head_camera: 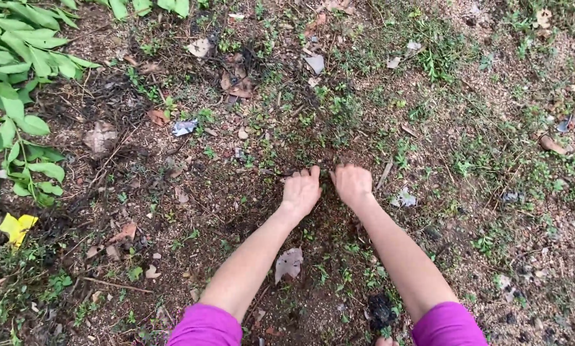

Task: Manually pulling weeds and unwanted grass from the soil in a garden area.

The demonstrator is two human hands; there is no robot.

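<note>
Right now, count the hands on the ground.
2. The left hand presses the soil at centre; the right hand is right beside it, fingers curled into the dirt. No others show.

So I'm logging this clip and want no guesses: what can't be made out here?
- Fingertips of left hand and right hand, head view: curled down into the soil, so any hold is hidden.
- Leafy plant: cut by the left edge.
- Pale scraps: too small to identify.
</note>
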